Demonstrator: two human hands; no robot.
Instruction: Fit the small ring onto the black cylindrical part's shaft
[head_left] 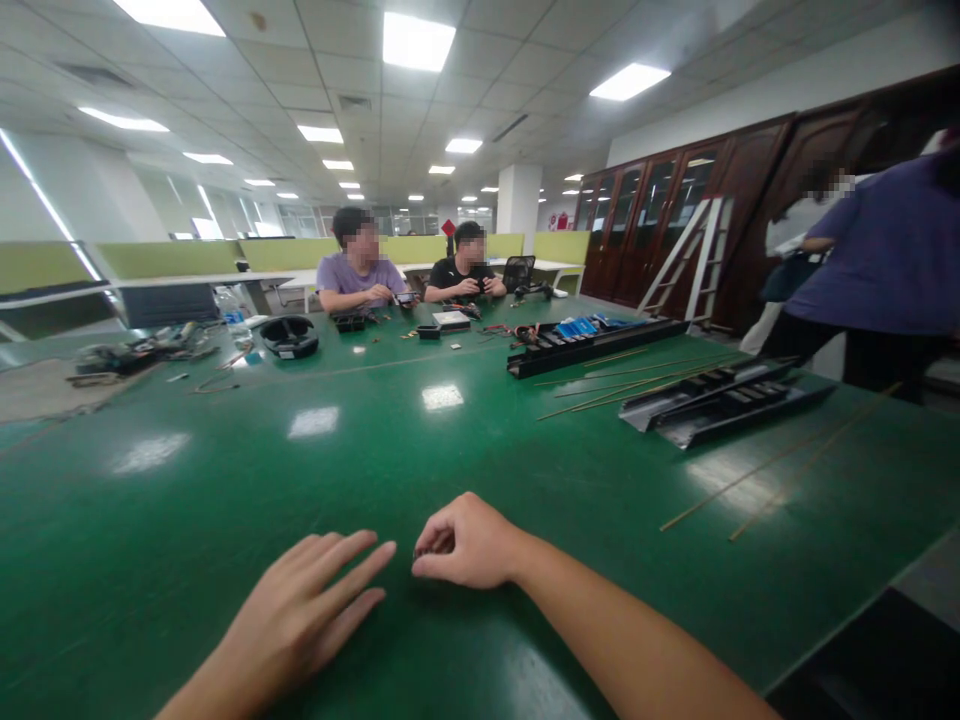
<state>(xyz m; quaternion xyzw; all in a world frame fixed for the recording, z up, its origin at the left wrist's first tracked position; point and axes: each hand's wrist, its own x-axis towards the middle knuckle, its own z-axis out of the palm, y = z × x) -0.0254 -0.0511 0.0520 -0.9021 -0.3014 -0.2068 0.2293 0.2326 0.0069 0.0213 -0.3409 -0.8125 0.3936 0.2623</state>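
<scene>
My left hand [307,605] lies flat on the green table [187,520] near its front edge, fingers stretched out and together, holding nothing. Just to its right my right hand [465,545] rests on the table with the fingers curled into a pinch. A tiny dark thing shows between the fingertips, too small to name. The two hands are a few centimetres apart.
Long black trays [720,405] and thin wooden sticks [750,480] lie at the right. Another black tray with blue parts [585,340] and a black round object [289,336] sit farther back. Two seated people [360,270] work at the far end; a standing person [885,260] is at the right.
</scene>
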